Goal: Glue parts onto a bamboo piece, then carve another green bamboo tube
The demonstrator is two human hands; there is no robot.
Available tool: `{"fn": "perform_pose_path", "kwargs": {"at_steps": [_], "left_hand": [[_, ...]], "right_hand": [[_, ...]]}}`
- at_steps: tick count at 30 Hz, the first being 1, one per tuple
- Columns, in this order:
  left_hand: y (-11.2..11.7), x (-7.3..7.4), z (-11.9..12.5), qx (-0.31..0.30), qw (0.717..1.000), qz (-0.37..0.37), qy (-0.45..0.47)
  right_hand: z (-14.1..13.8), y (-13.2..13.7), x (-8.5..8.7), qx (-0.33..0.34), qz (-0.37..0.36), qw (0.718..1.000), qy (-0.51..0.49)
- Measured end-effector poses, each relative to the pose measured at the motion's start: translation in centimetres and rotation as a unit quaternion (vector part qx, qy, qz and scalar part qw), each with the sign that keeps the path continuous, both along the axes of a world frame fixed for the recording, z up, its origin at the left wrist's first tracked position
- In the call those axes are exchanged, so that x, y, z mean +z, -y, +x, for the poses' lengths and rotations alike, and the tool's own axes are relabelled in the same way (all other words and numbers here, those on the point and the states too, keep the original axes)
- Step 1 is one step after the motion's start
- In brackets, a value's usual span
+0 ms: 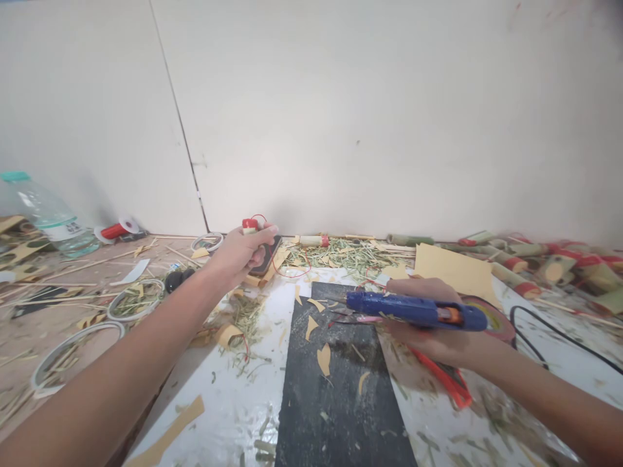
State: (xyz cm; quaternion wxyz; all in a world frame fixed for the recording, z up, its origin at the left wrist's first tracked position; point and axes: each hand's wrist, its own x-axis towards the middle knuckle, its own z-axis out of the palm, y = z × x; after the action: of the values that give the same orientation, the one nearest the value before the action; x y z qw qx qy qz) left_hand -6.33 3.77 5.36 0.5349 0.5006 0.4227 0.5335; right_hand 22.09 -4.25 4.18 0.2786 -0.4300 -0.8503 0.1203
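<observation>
My left hand (241, 250) reaches forward and is closed round a small red and cream piece (250, 225) with a thin red wire (292, 269) trailing from it, just above a dark phone (268, 254) lying on the floor. My right hand (433, 324) grips a blue glue gun (416, 310) with an orange trigger, held sideways with its nozzle pointing left over a black mat (341, 383). A black cord (549, 337) runs off to the right from it. Red-handled scissors (445, 379) lie under my right wrist.
Green straw cuttings (348, 254) and tan paper scraps litter the floor. Green and red paper rolls (525, 263) line the wall at right. Tape rings (136, 298), a plastic bottle (46, 217) and a red tape spool (117, 229) sit at left. A tan sheet (455, 269) lies behind my right hand.
</observation>
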Motion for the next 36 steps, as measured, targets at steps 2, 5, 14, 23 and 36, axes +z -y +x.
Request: {"fn": "perform_pose_path", "kwargs": {"at_steps": [2,5,14,23,36], "left_hand": [[0.2,-0.2,0.4,-0.041,0.998,-0.034,0.028],[0.7,-0.8,1.7,-0.129,0.980,-0.112,0.100],[2.3,-4.9,5.3,-0.215,0.953,-0.129,0.172],[2.9,-5.8,5.5,-0.257,0.948,-0.109,0.154],[3.1,-6.3,5.7,-0.229,0.958,-0.099,0.139]], "right_hand": [[-0.1,0.1,0.2,0.000,0.004,1.000,-0.009],[-0.2,0.1,0.3,-0.007,0.006,0.999,-0.031],[-0.4,-0.6,-0.8,-0.164,-0.102,0.972,-0.130],[-0.9,-1.1,-2.1,-0.184,-0.148,0.959,-0.157],[-1.0,-0.7,-2.0,-0.182,-0.088,0.972,-0.123]]}}
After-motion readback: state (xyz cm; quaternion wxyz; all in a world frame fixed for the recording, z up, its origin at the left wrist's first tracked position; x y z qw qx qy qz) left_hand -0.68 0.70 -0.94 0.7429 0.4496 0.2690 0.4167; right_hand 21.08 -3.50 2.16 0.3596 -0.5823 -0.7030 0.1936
